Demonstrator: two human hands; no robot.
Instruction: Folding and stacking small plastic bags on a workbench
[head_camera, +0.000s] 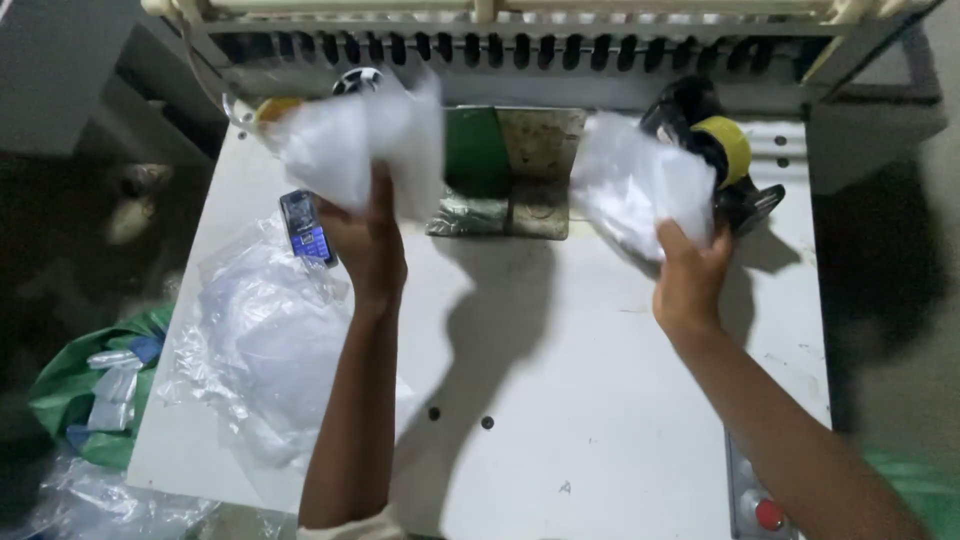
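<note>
L hand (368, 245) clutching white plastic bag (350, 145), phone (306, 228) just beside. R hand (690, 275) gripping second white bag (635, 185), yellow tape roll (730, 148) behind.

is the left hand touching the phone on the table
Apart. In the head view the left hand is raised, gripping a white plastic bag; the phone lies on the table beside it.

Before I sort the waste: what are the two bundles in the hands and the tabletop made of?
Both bundles, left and right, look like thin translucent plastic film: crumpled, glossy, though motion-blurred. The tabletop seems white painted metal or laminate: flat, matte, scuffed.
</note>
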